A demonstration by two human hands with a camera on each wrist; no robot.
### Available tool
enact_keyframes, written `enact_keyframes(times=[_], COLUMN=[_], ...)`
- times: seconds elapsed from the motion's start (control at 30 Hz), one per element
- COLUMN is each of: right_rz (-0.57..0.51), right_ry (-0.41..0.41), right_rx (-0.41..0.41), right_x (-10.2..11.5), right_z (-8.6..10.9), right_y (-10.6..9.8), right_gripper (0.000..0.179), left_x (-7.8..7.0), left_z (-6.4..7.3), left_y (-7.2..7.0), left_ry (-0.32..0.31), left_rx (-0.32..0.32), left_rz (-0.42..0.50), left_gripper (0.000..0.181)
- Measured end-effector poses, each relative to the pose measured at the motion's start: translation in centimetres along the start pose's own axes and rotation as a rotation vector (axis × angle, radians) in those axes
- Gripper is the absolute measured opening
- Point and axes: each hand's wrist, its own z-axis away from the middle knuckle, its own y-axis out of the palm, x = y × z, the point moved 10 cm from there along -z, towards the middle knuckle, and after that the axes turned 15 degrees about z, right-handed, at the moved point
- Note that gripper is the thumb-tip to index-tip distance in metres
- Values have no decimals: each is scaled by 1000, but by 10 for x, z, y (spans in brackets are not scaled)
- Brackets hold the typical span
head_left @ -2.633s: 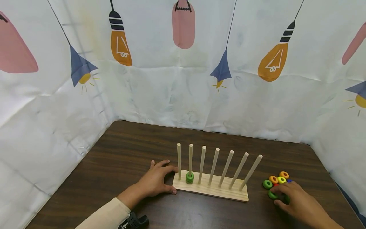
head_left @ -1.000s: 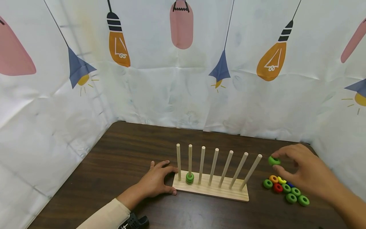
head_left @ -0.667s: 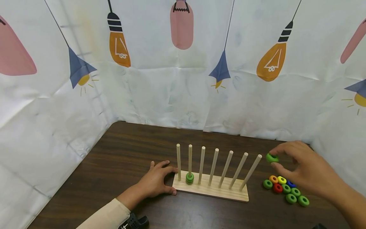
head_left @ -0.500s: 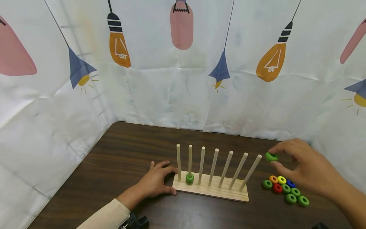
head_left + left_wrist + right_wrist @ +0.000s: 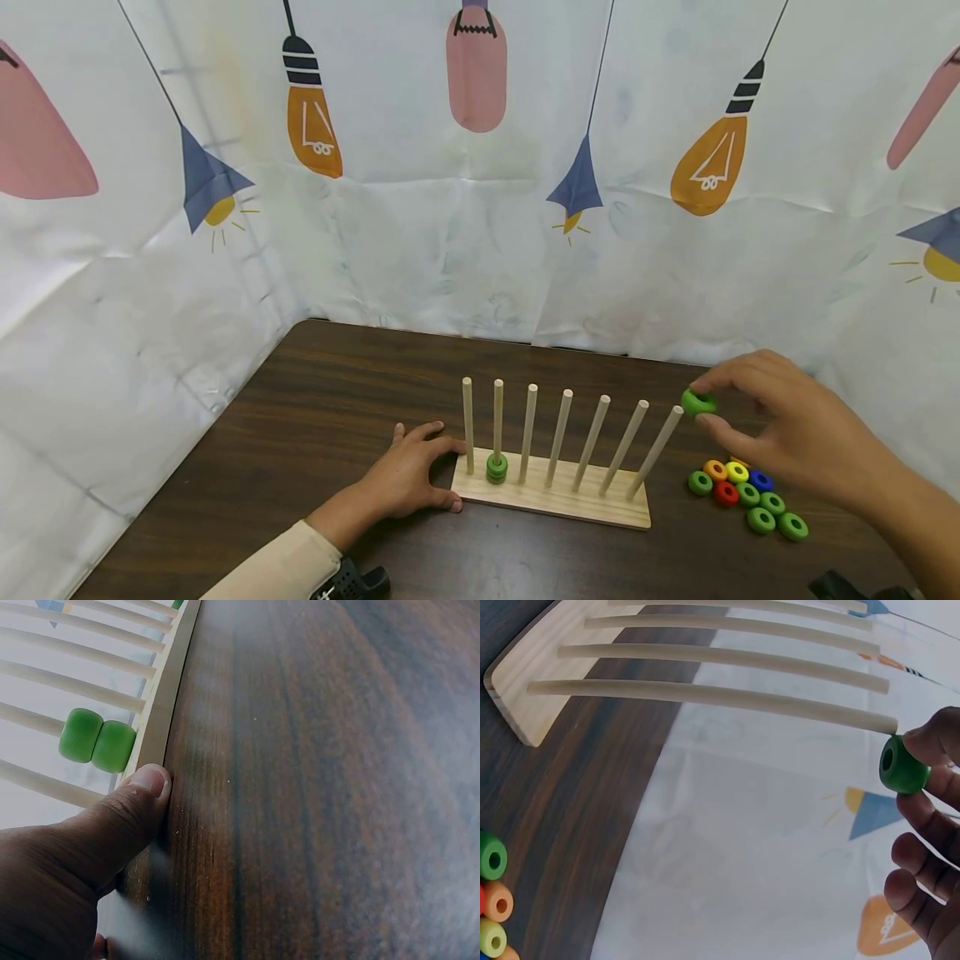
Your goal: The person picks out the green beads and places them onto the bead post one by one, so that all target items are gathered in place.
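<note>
A wooden peg stand [image 5: 551, 496] with a row of upright pegs stands on the table. My left hand [image 5: 408, 471] holds its left end, the thumb at the front edge and the index finger towards the back corner. Two green beads [image 5: 97, 740] sit stacked low on the second peg from the left. Between thumb and fingers, my right hand [image 5: 787, 417] pinches another green bead [image 5: 698, 402]. That bead is beside the tip of the rightmost peg [image 5: 712, 695], its hole not over the peg; whether they touch I cannot tell.
Right of the stand, loose beads lie in a cluster on the dark wooden table [image 5: 337, 375]: several green, a red bead [image 5: 726, 494], a yellow bead [image 5: 737, 472], a blue bead [image 5: 761, 481] and orange ones. A white printed cloth [image 5: 465, 250] hangs behind the table.
My right hand has picked a green bead from the cluster, raised it and carried it left to the rightmost peg's tip. My left hand has stayed at the stand's end.
</note>
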Motion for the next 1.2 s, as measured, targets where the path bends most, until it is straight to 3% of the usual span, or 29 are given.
enact_keyframes(times=[0.37, 0.6, 0.77, 1.2], right_rz=[-6, -69, -80, -120], right_ry=[-11, -76, -90, -108], right_rx=[-16, -38, -28, -33], right_x=[8, 20, 27, 47], right_z=[-9, -17, -24, -40], right_y=[-5, -4, -2, 6], right_gripper=[52, 36, 45, 43], left_x=[0, 1, 1, 3], left_z=[0, 0, 0, -1], left_y=[1, 2, 1, 1], left_ry=[11, 7, 1, -13], left_rx=[5, 7, 6, 11], left_rz=[4, 2, -2, -3], left_gripper=[68, 68, 68, 67])
